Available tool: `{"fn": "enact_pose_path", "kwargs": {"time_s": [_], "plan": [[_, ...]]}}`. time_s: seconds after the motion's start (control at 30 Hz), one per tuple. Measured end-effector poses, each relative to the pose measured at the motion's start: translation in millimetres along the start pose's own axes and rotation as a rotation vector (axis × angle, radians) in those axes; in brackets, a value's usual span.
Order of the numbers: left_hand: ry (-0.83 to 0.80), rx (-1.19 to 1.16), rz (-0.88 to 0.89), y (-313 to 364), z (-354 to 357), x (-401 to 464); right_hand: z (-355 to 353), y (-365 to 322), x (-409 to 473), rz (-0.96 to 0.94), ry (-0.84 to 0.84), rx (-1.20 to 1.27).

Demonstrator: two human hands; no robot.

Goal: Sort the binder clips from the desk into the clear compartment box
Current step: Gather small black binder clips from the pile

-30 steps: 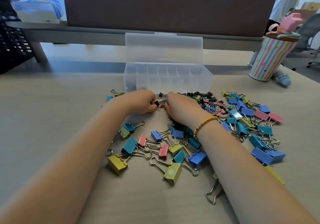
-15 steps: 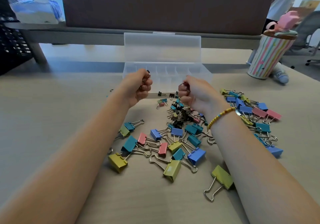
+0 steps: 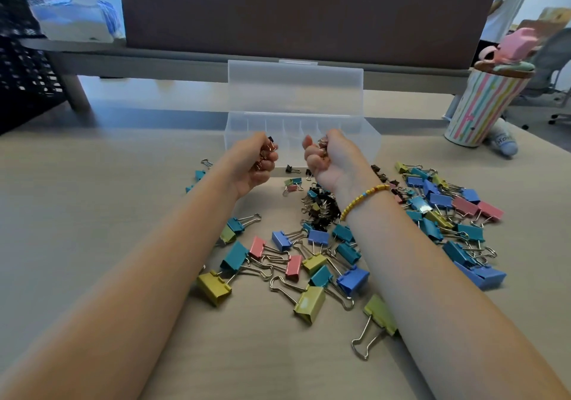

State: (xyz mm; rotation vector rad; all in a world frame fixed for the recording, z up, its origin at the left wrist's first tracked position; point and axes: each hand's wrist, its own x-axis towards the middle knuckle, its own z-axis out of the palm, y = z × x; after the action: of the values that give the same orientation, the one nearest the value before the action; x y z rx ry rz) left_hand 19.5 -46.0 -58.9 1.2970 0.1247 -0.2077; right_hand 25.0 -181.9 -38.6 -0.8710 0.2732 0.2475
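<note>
A clear compartment box [image 3: 369, 140] stands open on the desk, its lid upright behind a row of narrow cells. Both fists are raised just in front of its near wall. My left hand [image 3: 255, 164] grips a small bunch of tiny black binder clips [image 3: 270, 147] whose wire handles stick out between the fingers. My right hand [image 3: 332, 161] grips more tiny clips [image 3: 322, 144] in the same way. Below them lies a pile of small black clips [image 3: 321, 211]. Larger blue, teal, pink and yellow clips [image 3: 318, 263] are scattered across the desk between and around my forearms.
A striped cup [image 3: 479, 112] with a pink lid topper stands at the right rear, with a small bottle lying beside it. A dark mesh basket [image 3: 24, 68] sits at the far left. A brown partition [image 3: 302, 10] runs behind the box. A person stands beyond it at the top right.
Both hands closed on small clips in the pile, then lifted off the desk toward the box. They now hover slightly higher, in front of its near wall.
</note>
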Motion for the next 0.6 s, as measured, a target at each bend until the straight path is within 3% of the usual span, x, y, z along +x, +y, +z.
{"fn": "enact_pose_path", "kwargs": {"time_s": [0.2,0.33,0.5,0.6], "plan": [[-0.017,-0.116,0.011,1.3,-1.7,-2.4,7.5,1.3,2.7,-0.09,-0.051,0.013],[-0.038,-0.068,0.011,1.9,-3.0,-3.5,-15.7,-7.4,-8.3,-0.202,-0.048,-0.443],[0.002,0.718,0.094,-2.4,5.5,-3.8,-35.1,-16.9,-26.6,-0.301,0.049,-1.309],[-0.072,0.937,0.136,-2.3,12.1,-7.7,-28.4,-22.2,-36.2,-0.366,-0.001,-1.638]]}}
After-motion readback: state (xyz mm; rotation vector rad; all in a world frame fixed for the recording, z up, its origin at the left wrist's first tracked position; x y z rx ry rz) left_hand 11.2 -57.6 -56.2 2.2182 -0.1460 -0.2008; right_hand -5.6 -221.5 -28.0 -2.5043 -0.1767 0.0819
